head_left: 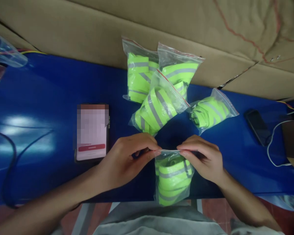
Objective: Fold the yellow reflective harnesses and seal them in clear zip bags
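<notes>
Both hands pinch the top edge of a clear zip bag (174, 181) with a rolled neon-yellow reflective strap inside. My left hand (129, 160) grips the left end of the bag's seal between thumb and fingers. At the seal's right end, my right hand (205, 158) pinches in the same way. The bag hangs upright at the table's front edge. Beyond the hands lie similar filled bags: one in front (158, 109), one at back left (138, 76), one at back right (180, 70), and a smaller-looking one (210, 111) off to the right.
A phone with a lit screen (91, 133) lies left of my hands on the blue table (51, 85). A dark handheld device (257, 126) and a white cable (270, 151) are at the right. Brown cardboard (93, 36) lines the back. A dark cable (13, 156) runs at the left.
</notes>
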Available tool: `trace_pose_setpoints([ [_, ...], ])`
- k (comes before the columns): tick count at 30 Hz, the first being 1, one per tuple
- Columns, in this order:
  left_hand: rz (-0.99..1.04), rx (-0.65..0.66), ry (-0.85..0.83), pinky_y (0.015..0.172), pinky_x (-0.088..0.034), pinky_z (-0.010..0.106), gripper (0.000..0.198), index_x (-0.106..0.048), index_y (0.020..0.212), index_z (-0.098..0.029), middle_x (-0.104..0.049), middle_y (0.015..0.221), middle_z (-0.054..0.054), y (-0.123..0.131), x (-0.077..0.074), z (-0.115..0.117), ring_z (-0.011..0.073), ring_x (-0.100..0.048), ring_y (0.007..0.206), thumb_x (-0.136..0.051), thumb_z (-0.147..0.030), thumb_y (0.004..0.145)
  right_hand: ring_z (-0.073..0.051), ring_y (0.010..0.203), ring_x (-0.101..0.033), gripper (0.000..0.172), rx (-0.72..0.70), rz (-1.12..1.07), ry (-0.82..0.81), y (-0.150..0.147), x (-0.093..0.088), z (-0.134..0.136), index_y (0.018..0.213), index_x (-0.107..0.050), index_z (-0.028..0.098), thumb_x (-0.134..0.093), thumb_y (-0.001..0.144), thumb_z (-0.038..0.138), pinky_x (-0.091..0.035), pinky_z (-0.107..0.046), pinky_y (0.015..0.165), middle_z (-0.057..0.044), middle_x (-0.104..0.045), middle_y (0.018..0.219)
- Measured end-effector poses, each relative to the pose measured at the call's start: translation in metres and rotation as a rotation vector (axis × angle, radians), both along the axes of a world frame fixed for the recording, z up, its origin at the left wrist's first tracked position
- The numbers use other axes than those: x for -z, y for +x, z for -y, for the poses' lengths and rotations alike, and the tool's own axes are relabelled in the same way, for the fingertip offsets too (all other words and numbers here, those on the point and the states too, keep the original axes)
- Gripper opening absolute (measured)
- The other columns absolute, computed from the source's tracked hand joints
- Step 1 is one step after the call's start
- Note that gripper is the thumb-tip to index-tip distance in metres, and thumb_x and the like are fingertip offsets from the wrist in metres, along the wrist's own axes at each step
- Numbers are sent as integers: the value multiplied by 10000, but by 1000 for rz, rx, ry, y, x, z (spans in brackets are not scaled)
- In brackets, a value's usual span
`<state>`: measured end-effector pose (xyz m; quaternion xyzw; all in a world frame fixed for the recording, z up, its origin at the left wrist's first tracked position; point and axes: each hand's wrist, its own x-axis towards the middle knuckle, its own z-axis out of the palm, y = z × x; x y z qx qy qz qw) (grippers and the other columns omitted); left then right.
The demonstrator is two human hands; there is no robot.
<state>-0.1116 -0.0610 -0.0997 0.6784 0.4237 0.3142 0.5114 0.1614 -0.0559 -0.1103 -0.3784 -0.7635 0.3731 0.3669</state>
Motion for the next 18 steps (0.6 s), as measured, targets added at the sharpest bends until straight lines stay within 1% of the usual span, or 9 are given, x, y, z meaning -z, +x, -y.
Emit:
trace_pose_setpoints([
  [3,-9,-18,27,673,-499,186,92,-766,984,-193,-768,921,-2,0,-1,-1,94,-704,788,-692,-173,1034,-158,868,-769,184,32,-11,-74,6,5,-6,1183,-771,217,-777,999,204,-636,-247,771,-49,-794,1001],
  [6,-15,-114,18,682,-519,200,112,-785,957,-193,-778,894,12,0,1,-6,117,-706,778,-720,-253,1025,-164,913,-792,320,12,-87,-246,13,14,-12,1285,-715,205,-780,1019,370,-642,-229,787,-59,-798,1041],
  [8,14,-186,-13,637,-516,204,171,-776,944,-180,-761,843,19,0,2,-9,118,-674,715,-724,-321,1025,-177,937,-797,388,-15,-131,-322,14,23,-15,1286,-714,200,-778,1013,467,-647,-237,777,-73,-802,1083],
  [10,36,-236,-50,573,-493,195,226,-757,950,-170,-739,809,18,0,4,-10,108,-634,658,-733,-384,1019,-173,897,-792,398,-20,-154,-339,11,30,-16,1239,-743,197,-780,1001,514,-642,-233,739,-67,-806,1069],
  [12,41,-255,-69,558,-491,187,261,-742,1003,-167,-734,841,22,0,7,-11,102,-626,655,-720,-425,1026,-158,801,-774,356,-2,-165,-316,10,32,-16,1160,-779,191,-779,1001,510,-625,-224,680,-49,-805,983],
  [13,48,-265,-59,575,-506,189,265,-732,1066,-169,-738,892,28,0,8,-10,102,-636,675,-707,-431,1032,-151,754,-762,324,16,-163,-288,11,30,-17,1120,-794,191,-786,999,491,-614,-220,654,-39,-802,935],
  [15,69,-313,29,668,-562,214,291,-683,1222,-182,-732,1048,50,0,13,-10,116,-672,773,-686,-411,1042,-146,706,-746,246,100,-142,-183,20,20,-18,1069,-819,206,-825,976,434,-598,-220,624,-27,-801,896],
  [17,34,-396,192,820,-604,275,373,-609,1348,-203,-685,1244,88,-1,18,-10,158,-694,964,-703,-367,1026,-167,760,-763,188,279,-132,-1,41,5,-21,1060,-834,231,-870,939,371,-614,-246,678,-32,-810,930],
  [18,-12,-437,275,895,-608,316,423,-580,1388,-214,-645,1335,108,-2,21,-11,190,-684,1074,-718,-351,1013,-188,833,-780,179,400,-140,102,56,-2,-25,1067,-835,236,-878,931,344,-631,-275,752,-46,-814,980],
])
